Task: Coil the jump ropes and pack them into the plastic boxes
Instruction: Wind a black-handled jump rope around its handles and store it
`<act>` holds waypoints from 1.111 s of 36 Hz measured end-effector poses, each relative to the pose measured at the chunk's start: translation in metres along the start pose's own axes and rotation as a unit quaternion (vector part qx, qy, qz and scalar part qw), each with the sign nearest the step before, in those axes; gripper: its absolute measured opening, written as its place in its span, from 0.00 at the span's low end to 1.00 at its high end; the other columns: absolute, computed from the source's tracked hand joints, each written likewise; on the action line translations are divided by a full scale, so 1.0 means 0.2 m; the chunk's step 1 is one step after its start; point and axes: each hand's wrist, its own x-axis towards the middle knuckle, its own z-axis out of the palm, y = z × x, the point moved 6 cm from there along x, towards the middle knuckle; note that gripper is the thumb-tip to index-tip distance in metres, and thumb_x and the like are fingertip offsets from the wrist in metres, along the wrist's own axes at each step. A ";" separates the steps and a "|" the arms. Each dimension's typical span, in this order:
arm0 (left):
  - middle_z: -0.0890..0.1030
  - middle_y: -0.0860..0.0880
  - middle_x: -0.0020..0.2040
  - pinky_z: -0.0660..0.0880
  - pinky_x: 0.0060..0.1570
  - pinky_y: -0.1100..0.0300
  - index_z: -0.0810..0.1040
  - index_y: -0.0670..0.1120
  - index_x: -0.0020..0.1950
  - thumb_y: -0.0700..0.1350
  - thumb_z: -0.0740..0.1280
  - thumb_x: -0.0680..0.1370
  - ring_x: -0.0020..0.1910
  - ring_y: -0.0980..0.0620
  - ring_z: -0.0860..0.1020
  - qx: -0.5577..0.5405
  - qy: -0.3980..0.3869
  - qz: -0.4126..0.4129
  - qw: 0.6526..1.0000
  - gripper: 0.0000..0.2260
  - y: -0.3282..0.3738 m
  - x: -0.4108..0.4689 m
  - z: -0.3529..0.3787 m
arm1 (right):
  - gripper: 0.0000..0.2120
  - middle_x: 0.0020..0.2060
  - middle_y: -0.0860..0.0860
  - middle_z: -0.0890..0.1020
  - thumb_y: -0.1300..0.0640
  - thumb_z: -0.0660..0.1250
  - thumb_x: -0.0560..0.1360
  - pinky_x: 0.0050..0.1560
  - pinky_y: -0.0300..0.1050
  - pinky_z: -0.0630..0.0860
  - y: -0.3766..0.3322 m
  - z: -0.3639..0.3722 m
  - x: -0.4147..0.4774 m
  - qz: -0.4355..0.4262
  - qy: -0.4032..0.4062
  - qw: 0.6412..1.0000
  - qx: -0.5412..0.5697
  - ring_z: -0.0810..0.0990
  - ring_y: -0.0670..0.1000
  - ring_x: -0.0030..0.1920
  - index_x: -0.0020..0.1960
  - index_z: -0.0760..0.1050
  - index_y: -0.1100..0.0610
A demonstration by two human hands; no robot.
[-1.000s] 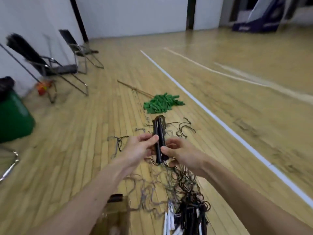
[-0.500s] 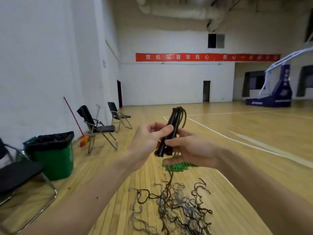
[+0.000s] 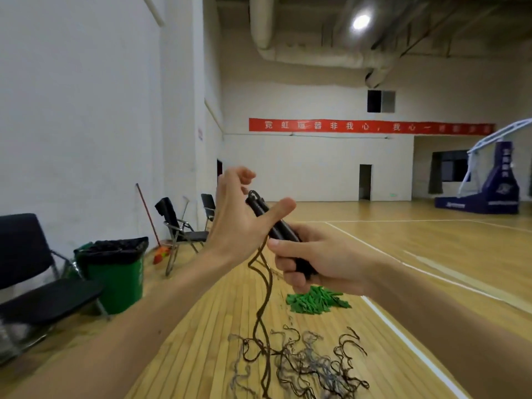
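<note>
My right hand [image 3: 313, 262] grips the two black jump rope handles [image 3: 276, 226] held together, tilted up to the left at chest height. My left hand [image 3: 239, 223] is raised beside the handles' upper ends with spread, relaxed fingers; its thumb lies across the handles. The dark brown rope [image 3: 263, 306] hangs from the handles in a wavy double strand down to a tangle of dark and grey ropes [image 3: 302, 361] on the wooden floor. No plastic box is in view.
A green pile of ropes [image 3: 316, 302] lies on the floor behind my right hand. At the left wall stand a green bin [image 3: 118, 275], folding chairs [image 3: 184, 226] and a broom [image 3: 149, 223]. A basketball stand [image 3: 489, 182] is far right.
The view has lifted from the floor to the hall. My left hand let go of the handles and opened, while my right hand kept them and tilted them left.
</note>
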 end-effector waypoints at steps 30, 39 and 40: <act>0.56 0.48 0.31 0.56 0.27 0.62 0.70 0.47 0.36 0.72 0.52 0.73 0.28 0.50 0.56 -0.345 -0.228 -0.319 0.853 0.28 -0.33 -0.70 0.20 | 0.14 0.29 0.53 0.77 0.48 0.61 0.80 0.30 0.41 0.77 0.57 0.24 -0.23 0.126 -0.076 0.987 0.071 0.79 0.51 0.29 0.45 0.67 0.59; 0.71 0.51 0.24 0.64 0.21 0.66 0.70 0.44 0.36 0.65 0.57 0.76 0.21 0.55 0.70 -0.317 -0.157 -0.418 0.837 0.25 -0.49 -0.89 0.31 | 0.15 0.28 0.50 0.68 0.44 0.64 0.79 0.27 0.38 0.64 0.82 0.22 -0.22 0.202 -0.048 0.975 0.079 0.69 0.49 0.28 0.50 0.69 0.57; 0.71 0.51 0.25 0.63 0.24 0.64 0.70 0.44 0.37 0.66 0.59 0.74 0.24 0.54 0.69 -0.306 -0.156 -0.425 0.837 0.24 -0.51 -0.90 0.32 | 0.14 0.28 0.50 0.66 0.45 0.65 0.79 0.27 0.37 0.61 0.84 0.22 -0.21 0.206 -0.046 0.974 0.081 0.67 0.48 0.27 0.50 0.69 0.56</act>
